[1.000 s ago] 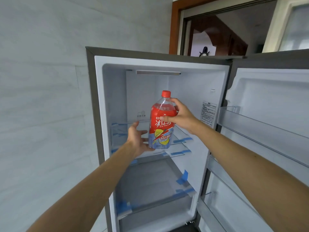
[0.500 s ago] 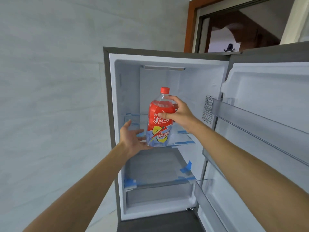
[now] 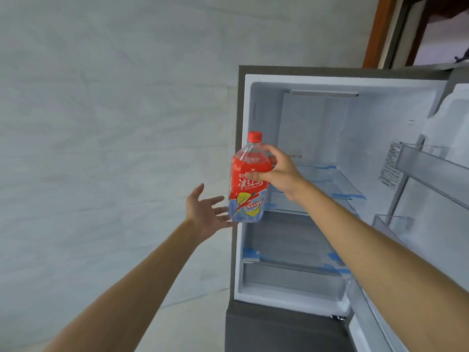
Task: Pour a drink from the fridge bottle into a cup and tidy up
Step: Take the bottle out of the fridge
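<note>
A clear plastic ice tea bottle (image 3: 247,184) with a red cap and a red, blue and yellow label hangs upright in front of the fridge's left edge. My right hand (image 3: 275,170) grips it round its upper body, thumb across the label. My left hand (image 3: 206,212) is spread open, palm up, with its fingertips under the bottle's base. The fridge (image 3: 317,80) stands open with bare glass shelves. No cup is in view.
The open fridge door (image 3: 436,189) with its clear door bins stands at the right. A pale tiled wall (image 3: 114,123) fills the left. A wooden door frame (image 3: 375,31) shows at the top right. The grey lower fridge front (image 3: 279,329) is closed.
The bottle has come out of the fridge and moved left, past the cabinet's left edge. My left hand has slipped from the bottle's side to under its base. The view has turned left.
</note>
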Demonstrator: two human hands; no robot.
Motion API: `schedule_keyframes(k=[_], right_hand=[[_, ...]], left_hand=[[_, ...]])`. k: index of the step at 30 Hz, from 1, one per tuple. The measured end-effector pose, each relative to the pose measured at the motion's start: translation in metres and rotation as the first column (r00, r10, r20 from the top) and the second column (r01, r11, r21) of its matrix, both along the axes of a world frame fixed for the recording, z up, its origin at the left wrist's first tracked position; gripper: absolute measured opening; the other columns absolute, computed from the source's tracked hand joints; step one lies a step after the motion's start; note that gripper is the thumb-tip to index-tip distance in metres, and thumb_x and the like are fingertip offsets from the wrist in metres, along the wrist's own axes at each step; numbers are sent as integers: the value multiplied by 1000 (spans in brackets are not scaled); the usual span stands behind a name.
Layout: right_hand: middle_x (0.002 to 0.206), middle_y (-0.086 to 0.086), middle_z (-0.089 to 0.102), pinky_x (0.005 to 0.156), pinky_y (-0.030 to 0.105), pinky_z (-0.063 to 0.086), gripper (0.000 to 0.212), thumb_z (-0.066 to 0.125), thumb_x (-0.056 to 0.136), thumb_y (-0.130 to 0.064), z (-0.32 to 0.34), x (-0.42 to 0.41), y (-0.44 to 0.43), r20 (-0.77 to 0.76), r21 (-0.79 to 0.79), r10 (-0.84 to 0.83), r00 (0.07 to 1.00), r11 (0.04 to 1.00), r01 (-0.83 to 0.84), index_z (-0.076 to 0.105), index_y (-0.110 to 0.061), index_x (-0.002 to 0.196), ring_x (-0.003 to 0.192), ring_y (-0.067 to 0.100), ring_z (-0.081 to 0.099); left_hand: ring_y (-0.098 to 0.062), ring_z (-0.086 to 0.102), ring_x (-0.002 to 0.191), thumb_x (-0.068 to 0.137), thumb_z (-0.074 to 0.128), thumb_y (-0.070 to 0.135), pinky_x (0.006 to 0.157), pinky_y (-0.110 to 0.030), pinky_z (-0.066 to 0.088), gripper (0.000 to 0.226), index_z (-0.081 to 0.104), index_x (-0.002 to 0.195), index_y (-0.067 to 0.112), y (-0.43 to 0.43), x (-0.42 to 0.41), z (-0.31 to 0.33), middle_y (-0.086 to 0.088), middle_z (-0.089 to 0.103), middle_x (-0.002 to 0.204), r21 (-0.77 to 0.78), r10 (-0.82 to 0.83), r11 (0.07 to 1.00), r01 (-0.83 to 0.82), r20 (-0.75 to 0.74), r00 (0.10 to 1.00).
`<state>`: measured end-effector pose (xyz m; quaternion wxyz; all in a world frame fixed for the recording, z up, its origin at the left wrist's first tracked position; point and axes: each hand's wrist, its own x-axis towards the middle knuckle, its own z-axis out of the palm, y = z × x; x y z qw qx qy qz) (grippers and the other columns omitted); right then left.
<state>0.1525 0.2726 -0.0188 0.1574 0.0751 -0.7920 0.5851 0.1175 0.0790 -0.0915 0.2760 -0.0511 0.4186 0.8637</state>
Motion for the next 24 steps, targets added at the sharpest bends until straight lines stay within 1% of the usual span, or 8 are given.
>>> schedule_keyframes(k=[2, 5, 10, 14, 16, 20, 23, 24], right_hand=[[113, -8, 62, 77, 31, 58, 73, 85, 73, -17, 1, -7, -25, -6, 4, 47, 999, 999, -47, 49, -26, 135, 100, 10, 62], [121, -3, 62, 82, 34, 58, 71, 85, 74, -19, 3, -17, -64, -29, 36, 109, 994, 993, -108, 49, -27, 134, 106, 15, 62], [117, -9, 59, 64, 13, 49, 71, 84, 76, -22, 9, -29, -134, -47, 98, 216, 975, 973, -211, 47, -27, 137, 96, 4, 60], [108, -15, 59, 60, 10, 48, 70, 85, 74, -18, 10, -36, -190, -30, 96, 289, 957, 954, -285, 48, -28, 133, 92, 2, 59], [110, -12, 60, 61, 11, 49, 71, 86, 73, -17, 11, -37, -216, -27, 108, 319, 947, 943, -315, 48, -27, 132, 93, 2, 59], [123, 0, 59, 75, 25, 54, 73, 85, 74, -18, 13, -41, -264, -36, 127, 357, 933, 928, -350, 48, -24, 136, 102, 11, 59], [124, 0, 58, 83, 33, 55, 74, 85, 75, -18, 14, -45, -307, -36, 158, 377, 926, 917, -367, 47, -23, 137, 109, 17, 58], [123, -1, 58, 83, 33, 55, 74, 85, 75, -18, 13, -46, -312, -40, 167, 382, 923, 914, -371, 46, -23, 137, 108, 16, 57]], left_hand=[[-52, 50, 125, 95, 36, 60, 97, -66, 41, 78, 34, 149, 3, -29, 1, 0, -29, 44, 145, -5, 49, 999, -49, -14, 999], [-54, 51, 123, 95, 37, 59, 98, -67, 41, 78, 36, 147, 2, -71, 4, 1, -32, 45, 142, 6, 125, 992, -125, -26, 992], [-54, 50, 123, 95, 37, 58, 103, -68, 39, 77, 36, 147, 2, -138, 11, 2, -32, 43, 145, 11, 253, 968, -252, -28, 967], [-54, 49, 125, 95, 36, 58, 105, -68, 37, 77, 35, 148, 3, -190, 15, 2, -32, 42, 146, 1, 329, 944, -329, -29, 944], [-54, 48, 126, 95, 36, 58, 105, -68, 37, 77, 34, 149, 3, -214, 19, 2, -31, 41, 147, 5, 356, 934, -356, -18, 934], [-55, 50, 123, 94, 37, 59, 99, -69, 39, 79, 33, 149, 3, -261, 22, 4, -32, 44, 144, -2, 378, 926, -379, -25, 925], [-55, 51, 122, 94, 36, 59, 100, -69, 39, 79, 33, 150, 3, -301, 19, 1, -32, 44, 144, 9, 395, 919, -395, -29, 918], [-55, 51, 122, 94, 36, 59, 100, -69, 39, 79, 32, 150, 3, -305, 19, 0, -32, 44, 144, 8, 399, 917, -399, -24, 917]])
